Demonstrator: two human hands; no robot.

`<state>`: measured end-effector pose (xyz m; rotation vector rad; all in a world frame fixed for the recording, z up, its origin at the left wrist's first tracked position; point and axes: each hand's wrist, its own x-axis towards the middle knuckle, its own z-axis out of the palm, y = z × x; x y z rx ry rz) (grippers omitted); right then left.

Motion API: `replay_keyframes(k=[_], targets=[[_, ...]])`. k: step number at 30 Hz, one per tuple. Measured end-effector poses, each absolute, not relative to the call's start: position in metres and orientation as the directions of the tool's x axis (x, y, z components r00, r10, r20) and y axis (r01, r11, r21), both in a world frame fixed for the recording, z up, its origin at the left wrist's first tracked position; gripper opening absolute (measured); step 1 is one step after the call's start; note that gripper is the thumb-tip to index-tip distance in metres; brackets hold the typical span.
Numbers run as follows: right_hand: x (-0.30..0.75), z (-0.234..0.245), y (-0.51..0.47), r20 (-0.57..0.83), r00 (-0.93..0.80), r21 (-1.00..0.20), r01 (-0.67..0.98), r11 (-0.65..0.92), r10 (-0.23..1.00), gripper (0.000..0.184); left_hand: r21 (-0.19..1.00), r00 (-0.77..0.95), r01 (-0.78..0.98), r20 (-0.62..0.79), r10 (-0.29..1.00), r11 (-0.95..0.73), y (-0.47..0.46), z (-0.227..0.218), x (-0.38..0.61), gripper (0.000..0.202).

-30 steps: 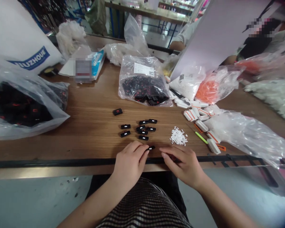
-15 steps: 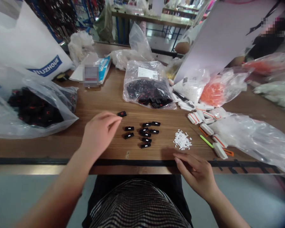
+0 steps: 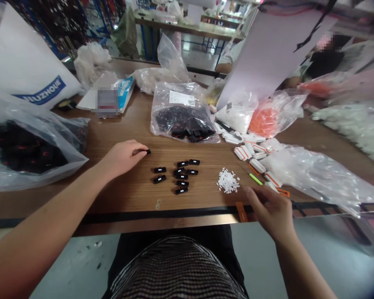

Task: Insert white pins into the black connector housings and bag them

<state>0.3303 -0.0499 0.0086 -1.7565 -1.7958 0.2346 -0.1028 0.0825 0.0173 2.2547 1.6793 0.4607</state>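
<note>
My left hand [image 3: 122, 156] reaches out over the wooden table [image 3: 118, 187] and pinches a small black part [image 3: 146, 151] at its fingertips. Just right of it lie several small black parts [image 3: 178, 176] with white marks. My right hand [image 3: 272, 211] rests at the table's front edge, fingers curled beside an orange strip [image 3: 241, 211] and a white-and-orange piece [image 3: 279, 189]. Whether it grips anything is hidden. A little heap of tiny white bits [image 3: 227, 182] and a green stick [image 3: 255, 179] lie between the hands.
A clear bag of black parts [image 3: 182, 118] sits behind the loose ones; a bigger one [image 3: 25, 143] lies at left. White-and-orange pieces [image 3: 252, 149], bags of white and orange parts [image 3: 264, 114] and a long clear bag [image 3: 318, 174] fill the right. A person sits across the table.
My left hand left the front edge, reached to the lone black part at the far left and closed on it. My right hand slid right toward the orange strip.
</note>
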Motion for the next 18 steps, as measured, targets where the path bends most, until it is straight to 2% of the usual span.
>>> replay_keyframes(k=[3, 7, 13, 18], targets=[[0.349, 0.005, -0.028, 0.193, 0.13, -0.464, 0.885, -0.026, 0.973, 0.026, 0.537, 0.171, 0.83, 0.011, 0.985, -0.15, 0.084, 0.017, -0.11, 0.032], [0.353, 0.002, -0.009, 0.13, 0.067, -0.479, 0.878, 0.004, 0.989, 0.028, 0.597, 0.092, 0.799, 0.004, 0.996, -0.076, 0.084, 0.014, -0.109, 0.034], [0.342, 0.007, 0.006, 0.039, -0.008, -0.398, 0.917, 0.023, 0.999, 0.024, 0.562, 0.073, 0.813, 0.159, 0.984, -0.152, 0.086, 0.006, -0.103, 0.031], [0.345, 0.01, 0.011, 0.022, 0.062, -0.372, 0.927, -0.05, 0.998, 0.025, 0.512, 0.159, 0.807, 0.291, 0.943, -0.294, 0.092, -0.002, -0.104, 0.031]])
